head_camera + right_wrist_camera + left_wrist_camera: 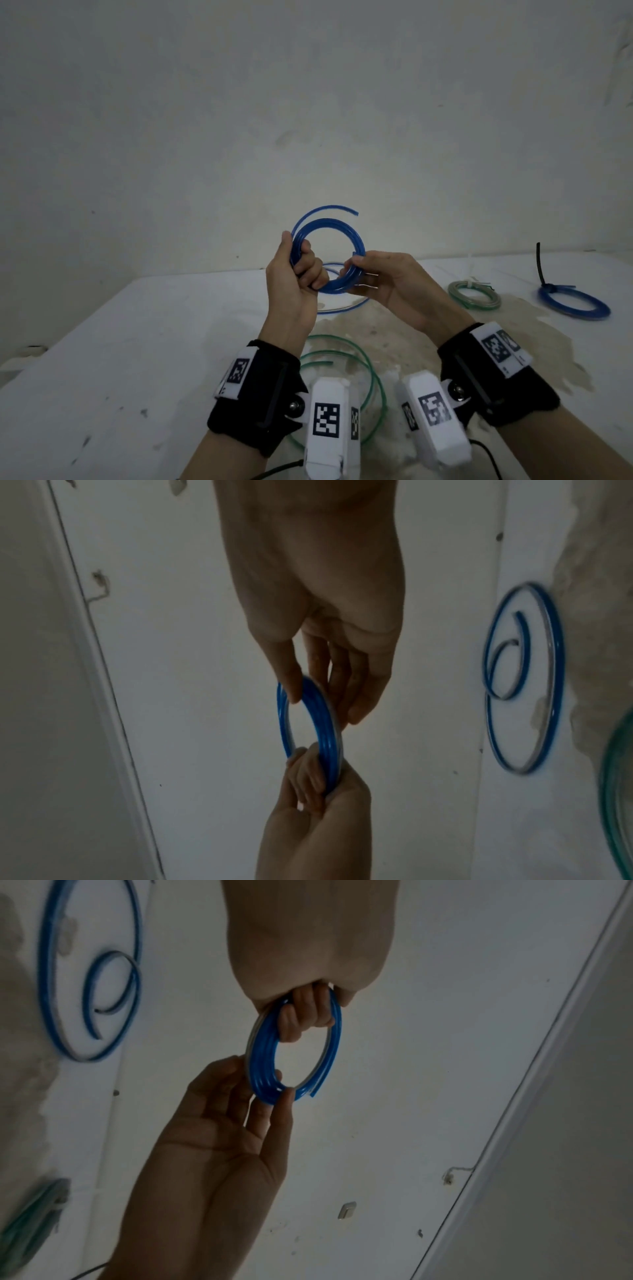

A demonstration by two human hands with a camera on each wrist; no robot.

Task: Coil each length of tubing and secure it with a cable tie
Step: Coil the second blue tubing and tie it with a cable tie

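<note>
Above the table [137,342], both hands hold the blue tubing coil [329,226] upright

1. Your left hand [296,274] hides part of the blue tubing coil [346,236].
2. Your wrist cameras [329,425] cover the green tubing [356,353].
3. The white cable tie [478,281] is too small to make out.

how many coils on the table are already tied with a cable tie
2, both at the table's far right: a pale green coil with a white tie, and a blue coil with a black tie beside it. Other tubing there looks untied; ties may be hidden.
</note>
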